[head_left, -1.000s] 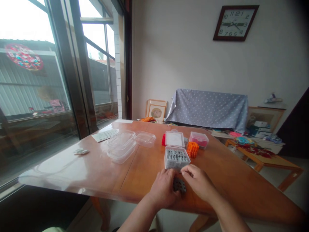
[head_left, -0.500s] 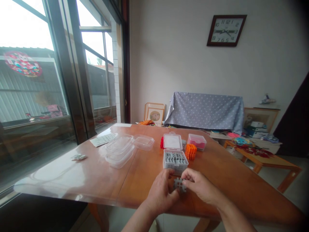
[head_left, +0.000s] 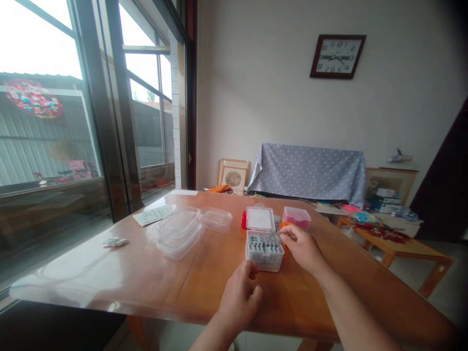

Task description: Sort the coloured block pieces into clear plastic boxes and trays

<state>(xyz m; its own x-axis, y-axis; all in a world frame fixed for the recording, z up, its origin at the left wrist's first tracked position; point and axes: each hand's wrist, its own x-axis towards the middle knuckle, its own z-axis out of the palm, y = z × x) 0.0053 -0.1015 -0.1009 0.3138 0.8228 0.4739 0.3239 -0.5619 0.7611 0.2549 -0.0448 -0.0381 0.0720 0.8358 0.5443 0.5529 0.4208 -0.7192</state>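
A clear plastic box (head_left: 269,264) stands near the table's front with its lid (head_left: 260,218) flipped back. Rows of grey interlocking blocks (head_left: 259,245) fill it. Over the box's right side, my right hand (head_left: 302,243) pinches a grey interlocking block (head_left: 272,236), held at or just above the others. My left hand (head_left: 239,293) is by the box's front left corner, fingers curled and thumb apart, with nothing visible in it. I cannot tell whether its fingertips touch the box. Orange blocks (head_left: 285,225) are partly hidden behind my right hand.
Red blocks (head_left: 243,220) show beside the lid, and a closed box with pink contents (head_left: 297,218) stands behind. On the left lie clear empty containers (head_left: 180,234), a printed sheet (head_left: 153,214) and a small plastic packet (head_left: 115,242). A low wooden table (head_left: 402,246) stands at right.
My right hand has lifted the grey block from the table's front up to the open box. My left hand has let go of the block and stayed near the box's front.
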